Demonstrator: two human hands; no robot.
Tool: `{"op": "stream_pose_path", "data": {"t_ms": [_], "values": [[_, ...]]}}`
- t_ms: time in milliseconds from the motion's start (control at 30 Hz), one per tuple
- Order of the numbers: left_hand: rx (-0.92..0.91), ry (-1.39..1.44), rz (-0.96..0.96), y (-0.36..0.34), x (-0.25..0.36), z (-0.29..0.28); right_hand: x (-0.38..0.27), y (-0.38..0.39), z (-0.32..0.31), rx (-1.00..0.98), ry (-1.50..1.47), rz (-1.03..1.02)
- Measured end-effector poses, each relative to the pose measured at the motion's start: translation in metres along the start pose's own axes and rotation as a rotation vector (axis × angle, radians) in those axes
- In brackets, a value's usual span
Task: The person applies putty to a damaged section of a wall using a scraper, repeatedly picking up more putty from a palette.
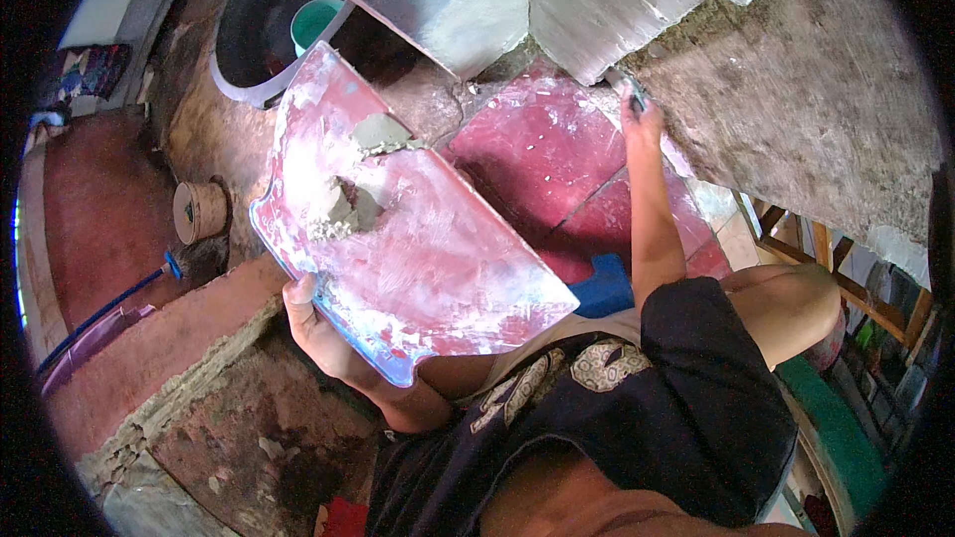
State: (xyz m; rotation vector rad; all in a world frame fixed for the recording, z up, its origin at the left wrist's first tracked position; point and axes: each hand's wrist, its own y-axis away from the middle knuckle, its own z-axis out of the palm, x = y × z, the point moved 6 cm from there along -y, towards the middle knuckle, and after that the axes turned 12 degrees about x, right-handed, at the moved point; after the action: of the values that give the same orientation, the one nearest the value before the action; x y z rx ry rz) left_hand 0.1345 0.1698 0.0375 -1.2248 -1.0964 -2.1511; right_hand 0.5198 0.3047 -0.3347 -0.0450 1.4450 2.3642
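Note:
My left hand (323,333) grips the lower left edge of a broad red board (438,259) smeared with white, its thumb lying over the rim. On the board sit two lumps of wet grey mortar (334,209), one farther from me than the other. Stretched out ahead, my right hand (642,117) is closed round a small trowel (622,83), most of which the fingers hide. The trowel's tip is by the lower edge of the pale plastered wall (587,15), where it meets the rough brown wall (786,89).
Red floor tiles (542,154) with crumbs lie beneath the board. At the back left a green bucket (316,25) stands in a dark round basin (259,20). Farther left are a small tub (201,212) and a blue hose (109,316). A wooden frame (856,288) stands right.

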Motion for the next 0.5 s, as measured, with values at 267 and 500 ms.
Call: {"op": "stream_pose_path", "data": {"t_ms": [267,500], "values": [[0.014,-0.023,-0.026,0.0,-0.001,-0.007,-0.011,0.123,0.009,-0.173,0.186,-0.16],[-0.031,-0.019,-0.084,0.0,-0.001,-0.005,0.008,0.041,-0.028,0.0,0.243,-0.141]]}}
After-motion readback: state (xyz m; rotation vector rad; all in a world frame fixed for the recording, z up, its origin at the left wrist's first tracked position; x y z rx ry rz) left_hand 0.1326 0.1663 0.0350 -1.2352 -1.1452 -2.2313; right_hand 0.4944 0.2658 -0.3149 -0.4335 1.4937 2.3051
